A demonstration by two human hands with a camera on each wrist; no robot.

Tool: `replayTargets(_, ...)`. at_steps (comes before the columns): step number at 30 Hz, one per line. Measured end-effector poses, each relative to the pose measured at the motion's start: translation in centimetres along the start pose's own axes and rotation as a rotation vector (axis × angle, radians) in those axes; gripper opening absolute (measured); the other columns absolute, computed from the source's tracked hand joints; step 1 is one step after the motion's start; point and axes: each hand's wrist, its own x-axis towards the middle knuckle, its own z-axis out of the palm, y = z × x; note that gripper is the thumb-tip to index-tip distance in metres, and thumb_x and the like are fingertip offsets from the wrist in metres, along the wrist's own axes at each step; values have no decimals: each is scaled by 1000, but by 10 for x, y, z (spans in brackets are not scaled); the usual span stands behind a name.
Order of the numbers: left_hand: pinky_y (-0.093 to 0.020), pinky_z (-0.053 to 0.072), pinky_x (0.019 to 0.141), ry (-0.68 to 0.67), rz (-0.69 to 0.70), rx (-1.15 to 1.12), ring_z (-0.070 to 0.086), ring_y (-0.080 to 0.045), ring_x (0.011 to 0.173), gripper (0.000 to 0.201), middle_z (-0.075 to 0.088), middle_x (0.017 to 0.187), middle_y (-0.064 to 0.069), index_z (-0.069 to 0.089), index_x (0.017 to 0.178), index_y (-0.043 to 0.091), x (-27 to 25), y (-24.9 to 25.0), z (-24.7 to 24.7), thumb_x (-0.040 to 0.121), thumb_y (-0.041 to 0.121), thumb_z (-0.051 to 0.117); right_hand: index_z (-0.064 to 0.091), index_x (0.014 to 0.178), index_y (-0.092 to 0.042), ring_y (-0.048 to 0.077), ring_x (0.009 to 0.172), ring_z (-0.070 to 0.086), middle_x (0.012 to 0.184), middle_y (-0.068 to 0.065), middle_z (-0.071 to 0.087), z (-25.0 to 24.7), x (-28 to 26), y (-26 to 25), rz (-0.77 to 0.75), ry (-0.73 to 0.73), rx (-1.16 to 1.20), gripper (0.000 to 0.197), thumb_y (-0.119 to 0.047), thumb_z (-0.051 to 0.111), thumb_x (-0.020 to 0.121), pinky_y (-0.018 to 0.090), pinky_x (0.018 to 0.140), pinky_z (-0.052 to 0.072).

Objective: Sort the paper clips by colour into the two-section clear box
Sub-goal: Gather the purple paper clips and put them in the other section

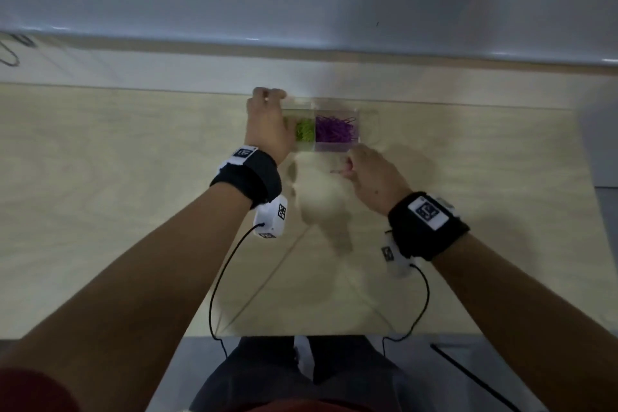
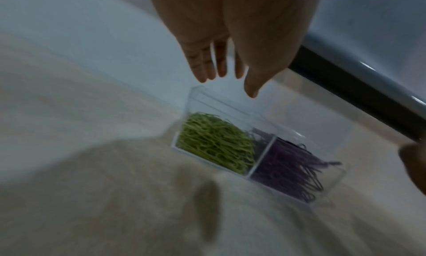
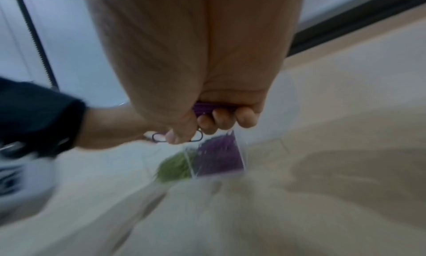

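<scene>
A clear two-section box (image 1: 334,146) stands on the pale wooden table. Green paper clips (image 1: 305,130) fill its left section and purple paper clips (image 1: 336,129) its right one. My left hand (image 1: 267,117) hovers over the box's left end. In the left wrist view its fingers (image 2: 207,63) are straight and hold nothing, above the green clips (image 2: 214,143) and the purple clips (image 2: 290,170). My right hand (image 1: 351,167) hangs just in front of the purple section. Its curled fingers (image 3: 221,121) hold a bunch of purple clips (image 3: 207,108), and the thumb pinches one clip (image 3: 159,138).
The table's far edge (image 1: 334,104) runs right behind the box, with a grey wall beyond it. Wrist-camera cables (image 1: 220,278) trail off the near table edge. Bare tabletop (image 1: 133,177) lies left of the box and in front of it.
</scene>
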Motion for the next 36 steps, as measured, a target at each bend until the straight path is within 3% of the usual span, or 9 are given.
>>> replayTargets(4, -36, 42, 93, -52, -377, -146, 53, -31, 107, 45, 52, 121, -16, 52, 117, 3, 8, -22, -3, 87, 35, 60, 48, 108, 2, 36, 101, 47, 115, 20, 48, -21, 63, -3, 34, 176, -97, 20, -13, 51, 94, 42, 80, 40)
replayTargets(9, -31, 44, 82, -212, -386, -282, 59, -30, 94, 30, 65, 96, -12, 64, 97, 6, 22, -31, 3, 94, 32, 51, 46, 119, -2, 33, 108, 45, 124, 15, 42, -8, 90, -6, 60, 39, -198, 35, -20, 58, 90, 42, 88, 42)
replayTargets(11, -28, 36, 66, -265, -383, -313, 50, -27, 71, 37, 53, 65, -7, 55, 66, 10, 26, -31, 2, 96, 31, 48, 52, 115, -5, 29, 103, 49, 119, 12, 46, -9, 85, 0, 24, 109, -50, 34, -22, 61, 87, 39, 88, 44)
replayTargets(15, -30, 33, 63, -289, -455, -388, 40, -21, 62, 49, 45, 64, -8, 46, 61, 11, 35, -31, 1, 95, 46, 43, 62, 98, -5, 25, 89, 59, 102, 12, 60, -16, 81, 26, 243, 485, 275, 17, -18, 57, 89, 30, 78, 46)
replayTargets(18, -30, 27, 55, -246, -568, -435, 31, -19, 53, 55, 31, 54, -4, 30, 52, 14, 42, -25, 2, 93, 46, 46, 67, 93, -4, 23, 88, 60, 99, 12, 68, -17, 94, 46, 584, 359, 563, 26, -26, 53, 91, 28, 77, 44)
replayTargets(23, -22, 33, 43, -220, -758, -710, 44, -19, 39, 25, 52, 38, 4, 61, 62, 7, 47, -26, 4, 83, 20, 64, 58, 76, -19, 16, 67, 56, 77, 2, 59, -19, 109, 48, 733, 243, 1154, 16, -11, 57, 90, 33, 69, 50)
replayTargets(29, -28, 56, 63, -214, -565, -781, 64, -10, 65, 20, 67, 74, 1, 66, 94, 12, 28, -26, -6, 90, 1, 50, 59, 113, -13, 19, 91, 66, 103, 5, 71, -25, 90, 40, 670, 206, 1332, 23, -4, 56, 92, 29, 75, 52)
replayTargets(32, -46, 52, 87, -236, -398, -799, 62, -23, 91, 27, 68, 95, -4, 68, 91, 14, 13, -28, -12, 86, -5, 48, 68, 105, -16, 20, 98, 68, 102, 5, 72, -26, 76, 40, 551, 268, 1317, 24, -1, 55, 90, 33, 80, 55)
replayTargets(36, -39, 45, 98, -262, -357, -859, 52, -26, 121, 49, 59, 125, -7, 75, 78, 28, -7, -37, -16, 84, -6, 39, 73, 86, -13, 24, 102, 65, 102, 15, 70, -18, 56, 44, 392, 321, 1217, 34, 11, 48, 85, 40, 88, 53)
